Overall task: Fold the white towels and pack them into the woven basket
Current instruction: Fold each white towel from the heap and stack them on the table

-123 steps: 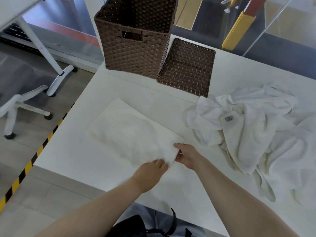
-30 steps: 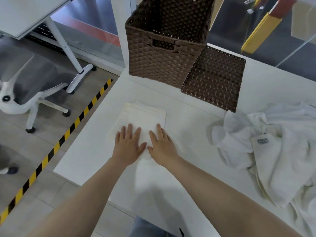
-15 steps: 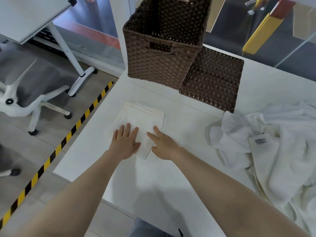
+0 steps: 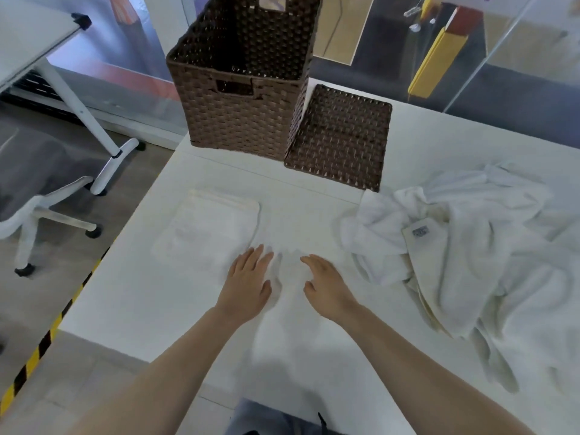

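Folded towel (image 4: 208, 230) just beyond hands (image 4: 284, 285)

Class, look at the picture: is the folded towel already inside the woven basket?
No. The folded towel lies flat on the table, in front of the basket, with both hands off it.

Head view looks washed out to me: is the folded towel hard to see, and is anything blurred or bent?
Head view: the folded towel nearly blends into the white table, only faint edges showing; both hands, left and right, look slightly soft; wide-angle distortion splays the basket walls; a shadow falls near the front table edge.
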The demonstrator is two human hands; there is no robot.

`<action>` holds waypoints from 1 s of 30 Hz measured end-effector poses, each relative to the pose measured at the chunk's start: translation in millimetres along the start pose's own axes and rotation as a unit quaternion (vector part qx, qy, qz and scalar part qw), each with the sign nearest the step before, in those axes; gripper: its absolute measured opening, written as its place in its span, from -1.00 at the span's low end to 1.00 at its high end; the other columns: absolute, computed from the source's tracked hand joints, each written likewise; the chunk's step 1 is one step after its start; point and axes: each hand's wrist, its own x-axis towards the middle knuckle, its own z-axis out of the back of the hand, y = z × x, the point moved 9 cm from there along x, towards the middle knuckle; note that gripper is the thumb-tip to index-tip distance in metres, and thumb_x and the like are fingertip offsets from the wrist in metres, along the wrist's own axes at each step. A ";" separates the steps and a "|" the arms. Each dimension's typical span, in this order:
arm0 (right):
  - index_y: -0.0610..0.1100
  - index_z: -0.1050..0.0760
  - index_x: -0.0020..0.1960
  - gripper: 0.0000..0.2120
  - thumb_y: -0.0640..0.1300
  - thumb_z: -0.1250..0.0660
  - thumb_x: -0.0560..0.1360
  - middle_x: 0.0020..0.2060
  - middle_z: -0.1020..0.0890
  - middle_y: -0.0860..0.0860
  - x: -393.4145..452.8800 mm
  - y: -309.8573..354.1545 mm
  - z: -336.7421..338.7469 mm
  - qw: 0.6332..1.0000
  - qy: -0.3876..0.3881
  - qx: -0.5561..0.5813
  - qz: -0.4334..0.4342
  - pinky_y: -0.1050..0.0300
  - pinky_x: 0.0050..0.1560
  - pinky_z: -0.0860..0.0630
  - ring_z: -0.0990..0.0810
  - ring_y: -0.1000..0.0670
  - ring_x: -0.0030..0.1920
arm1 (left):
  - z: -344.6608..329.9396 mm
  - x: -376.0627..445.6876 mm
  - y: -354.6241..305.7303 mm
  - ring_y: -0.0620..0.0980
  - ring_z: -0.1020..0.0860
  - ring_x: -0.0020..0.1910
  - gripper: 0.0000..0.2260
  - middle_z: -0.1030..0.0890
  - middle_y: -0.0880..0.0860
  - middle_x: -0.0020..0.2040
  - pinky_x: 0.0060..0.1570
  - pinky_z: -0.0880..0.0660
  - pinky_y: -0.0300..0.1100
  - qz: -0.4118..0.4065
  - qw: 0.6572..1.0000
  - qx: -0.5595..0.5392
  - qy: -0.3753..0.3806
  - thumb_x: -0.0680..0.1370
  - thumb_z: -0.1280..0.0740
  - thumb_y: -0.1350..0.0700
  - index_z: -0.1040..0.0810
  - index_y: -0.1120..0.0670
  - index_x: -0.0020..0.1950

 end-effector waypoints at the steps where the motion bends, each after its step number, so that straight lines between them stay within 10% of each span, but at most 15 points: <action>1: -0.11 -0.24 0.51 -0.49 -0.24 -0.19 0.57 0.49 -0.29 -0.04 -9.1 -14.1 9.6 1.000 -0.026 0.005 -0.009 0.12 0.49 -0.16 -0.19 -0.02 0.50 | -7.1 0.6 -10.0 0.13 -0.10 0.56 -0.45 -0.18 0.11 0.57 0.50 0.01 -0.06 -0.003 1.000 -0.009 0.017 0.59 -0.25 0.12 -0.18 0.09 0.57; 16: -0.19 -0.37 0.38 -0.48 -0.35 -0.30 0.43 0.40 -0.38 -0.14 -150.1 -207.0 164.5 0.920 -0.332 0.041 -0.206 -0.05 0.45 -0.25 -0.29 -0.16 0.44 | -68.0 46.5 -206.3 -0.02 -0.04 0.56 -0.45 -0.06 0.00 0.60 0.50 -0.07 -0.13 -0.094 0.978 -0.091 0.161 0.62 -0.20 0.10 -0.09 0.00 0.58; 24: -0.15 -0.11 0.52 -0.33 -0.14 -0.36 0.52 0.42 -0.28 -0.17 -164.1 -273.9 155.6 0.925 -0.233 0.133 -0.268 -0.02 0.33 -0.32 -0.33 -0.20 0.38 | -95.1 86.7 -268.7 -0.02 -0.34 0.40 -0.51 -0.31 0.01 0.46 0.30 -0.32 -0.18 -0.005 0.948 -0.260 0.185 0.61 -0.25 0.10 -0.20 0.02 0.52; 30: -0.11 -0.04 0.55 -0.09 0.13 -0.46 0.41 0.49 -0.02 -0.17 -159.1 -269.5 111.6 0.956 -0.173 0.020 -0.234 -0.03 0.49 -0.07 0.02 -0.16 0.52 | -108.5 107.6 -274.4 -0.13 -0.38 0.18 -0.42 -0.36 -0.12 0.25 0.11 -0.33 -0.20 0.100 0.910 -0.383 0.122 0.57 -0.33 0.13 -0.17 0.02 0.53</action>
